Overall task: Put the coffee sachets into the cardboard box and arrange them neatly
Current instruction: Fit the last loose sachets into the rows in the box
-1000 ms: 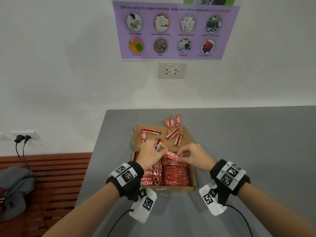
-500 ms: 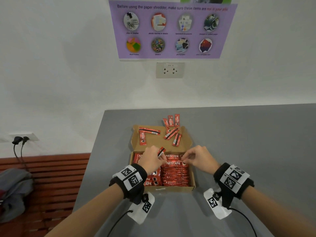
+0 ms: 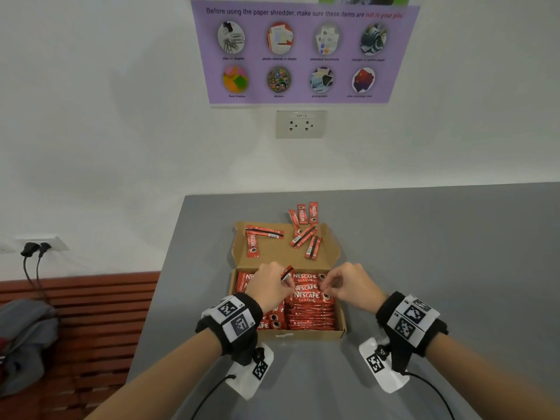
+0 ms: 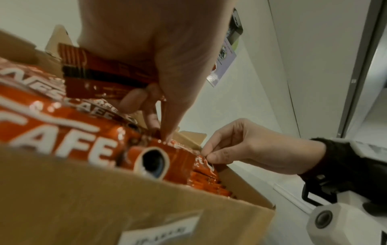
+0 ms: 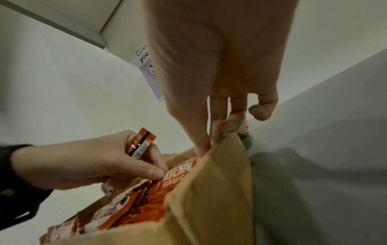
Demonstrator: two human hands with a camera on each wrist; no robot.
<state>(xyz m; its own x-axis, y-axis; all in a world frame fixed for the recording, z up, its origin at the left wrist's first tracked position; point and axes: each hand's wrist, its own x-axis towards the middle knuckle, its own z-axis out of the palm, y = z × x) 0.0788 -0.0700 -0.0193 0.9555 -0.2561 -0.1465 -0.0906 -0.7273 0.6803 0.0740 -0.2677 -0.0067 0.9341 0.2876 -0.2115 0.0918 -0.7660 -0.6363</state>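
Note:
A brown cardboard box (image 3: 341,321) on the grey table holds two rows of red coffee sachets (image 3: 309,313). My left hand (image 3: 268,287) hovers over the left row and grips a few spare sachets (image 3: 287,273) (image 5: 140,143) in its palm, while its thumb and forefinger touch the left end of a sachet in the right row. My right hand (image 3: 348,286) pinches the right end of that same top sachet (image 3: 306,287) (image 4: 196,159) against the box's right wall (image 5: 220,174). Several loose sachets (image 3: 304,236) lie on the open lid (image 3: 281,253), three more (image 3: 304,213) behind it.
The table's left edge (image 3: 157,295) drops to a wooden slatted bench (image 3: 91,313) with a grey bag (image 3: 24,338). A wall with a power outlet (image 3: 300,124) and a purple poster (image 3: 303,53) stands right behind the table. Bare grey tabletop (image 3: 454,253) spreads to the right.
Both hands have come lower into the box. The sachet held between them has gone from above the right row down onto it, and the hands have spread to its two ends.

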